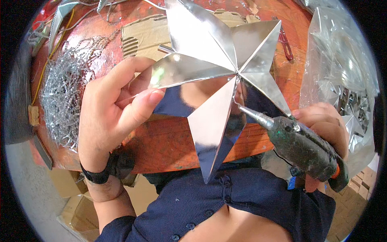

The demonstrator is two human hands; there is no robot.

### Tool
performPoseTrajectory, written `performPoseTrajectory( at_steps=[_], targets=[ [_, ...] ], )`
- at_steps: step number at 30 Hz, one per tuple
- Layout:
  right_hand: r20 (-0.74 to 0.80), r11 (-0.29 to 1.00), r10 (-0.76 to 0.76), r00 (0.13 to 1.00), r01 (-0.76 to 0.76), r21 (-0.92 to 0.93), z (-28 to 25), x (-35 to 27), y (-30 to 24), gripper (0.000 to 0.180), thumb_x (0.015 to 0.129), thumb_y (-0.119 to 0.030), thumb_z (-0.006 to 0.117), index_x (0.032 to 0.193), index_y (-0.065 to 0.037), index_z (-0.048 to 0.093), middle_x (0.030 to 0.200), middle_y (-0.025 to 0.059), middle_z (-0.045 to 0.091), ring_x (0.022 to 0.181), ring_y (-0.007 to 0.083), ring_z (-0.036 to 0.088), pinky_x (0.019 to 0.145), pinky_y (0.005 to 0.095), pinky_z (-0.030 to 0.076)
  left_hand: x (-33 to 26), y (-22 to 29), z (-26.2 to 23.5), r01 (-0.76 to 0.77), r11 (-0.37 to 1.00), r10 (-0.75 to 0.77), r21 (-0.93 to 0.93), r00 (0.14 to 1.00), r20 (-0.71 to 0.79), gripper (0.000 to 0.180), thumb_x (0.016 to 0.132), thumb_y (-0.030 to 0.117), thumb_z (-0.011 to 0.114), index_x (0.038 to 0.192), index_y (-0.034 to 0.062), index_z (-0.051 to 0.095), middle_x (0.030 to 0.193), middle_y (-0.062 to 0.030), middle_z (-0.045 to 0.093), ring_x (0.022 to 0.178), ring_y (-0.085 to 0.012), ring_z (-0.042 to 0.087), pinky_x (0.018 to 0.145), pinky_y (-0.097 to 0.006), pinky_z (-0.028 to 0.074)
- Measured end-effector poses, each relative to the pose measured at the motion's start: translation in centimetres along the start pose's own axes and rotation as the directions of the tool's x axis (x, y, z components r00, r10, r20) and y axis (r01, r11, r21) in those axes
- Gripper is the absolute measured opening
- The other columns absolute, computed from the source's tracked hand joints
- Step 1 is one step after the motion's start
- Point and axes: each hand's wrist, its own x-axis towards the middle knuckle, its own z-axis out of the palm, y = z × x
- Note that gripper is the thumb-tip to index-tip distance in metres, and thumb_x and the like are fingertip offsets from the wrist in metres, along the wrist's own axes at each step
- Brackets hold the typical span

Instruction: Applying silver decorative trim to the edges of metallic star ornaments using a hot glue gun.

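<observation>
A large, shiny silver five-pointed star with raised folds is held up in front of me, above the red table. My left hand pinches its left point between thumb and fingers. My right hand is wrapped round a dark, worn glue gun, its metal nozzle angled up and left. The nozzle tip is close to the fold just below the star's centre, with what looks like a thin strand of glue there. The gun partly hides my right fingers.
On the red table, a heap of silver tinsel or fine chain lies at left. Torn cardboard lies behind the star, a dark red slim object beyond its right side. A clear plastic bag at right holds small silver stars.
</observation>
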Motion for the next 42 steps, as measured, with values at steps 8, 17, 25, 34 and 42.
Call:
performPoseTrajectory(
  at_steps=[8,17,25,34,42],
  targets=[
    [0.014,1.000,0.026,1.000,-0.026,0.017,0.5,0.0,-0.8,0.082,0.053,-0.071,0.066,0.086,0.003,0.054,0.080,0.0161,0.061,0.071,0.0274,0.060,0.061,0.0361,0.048,-0.1,0.3,-0.2,0.028,1.000,-0.028,0.003,1.000,0.001,0.031,0.080,0.023,0.065,0.096,-0.0012,0.055,0.061,-0.0020,0.049,0.054,-0.0055,0.044,0.049,-0.019,0.037],
    [-0.080,0.988,0.145,0.986,-0.148,-0.037,1.5,-1.2,-1.8,0.080,0.048,-0.071,0.068,0.082,0.001,0.057,0.075,0.0121,0.059,0.064,0.0225,0.056,0.054,0.0324,0.043,0.0,0.5,0.0,0.023,0.999,-0.024,-0.038,0.999,-0.024,0.030,0.080,0.023,0.064,0.096,-0.0008,0.056,0.062,-0.0019,0.051,0.055,-0.0050,0.045,0.050,-0.019,0.037],
    [0.021,0.999,-0.008,1.000,0.009,-0.041,1.3,-0.7,-2.2,0.075,0.052,-0.071,0.066,0.077,-0.002,0.056,0.067,0.0089,0.058,0.062,0.0221,0.056,0.052,0.0311,0.040,-0.2,1.2,-0.3,0.161,0.983,-0.167,0.087,0.983,0.072,0.041,0.084,0.032,0.054,0.102,-0.0046,0.052,0.079,-0.0019,0.050,0.073,-0.0093,0.044,0.064,-0.020,0.036],
    [-0.141,0.988,0.125,0.982,-0.135,-0.068,3.3,-1.3,-4.0,0.015,0.070,-0.020,0.060,0.065,-0.007,0.055,0.063,0.0083,0.064,0.063,0.0215,0.064,0.053,0.0306,0.044,-0.5,0.2,-0.1,0.101,0.989,-0.104,0.113,0.994,0.030,0.034,0.087,0.026,0.053,0.105,-0.0022,0.053,0.080,0.0018,0.050,0.073,-0.0067,0.043,0.064,-0.019,0.035],
    [0.080,0.998,-0.052,0.995,0.050,0.023,2.7,-2.4,-3.4,0.073,0.061,-0.070,0.063,0.076,0.000,0.053,0.064,0.0103,0.056,0.057,0.0232,0.055,0.048,0.0309,0.040,-0.6,-0.3,0.5,0.083,0.997,-0.083,0.007,0.996,-0.009,0.034,0.091,0.025,0.052,0.112,-0.0018,0.053,0.082,0.0017,0.053,0.076,-0.0052,0.047,0.067,-0.018,0.039]
  ],
)
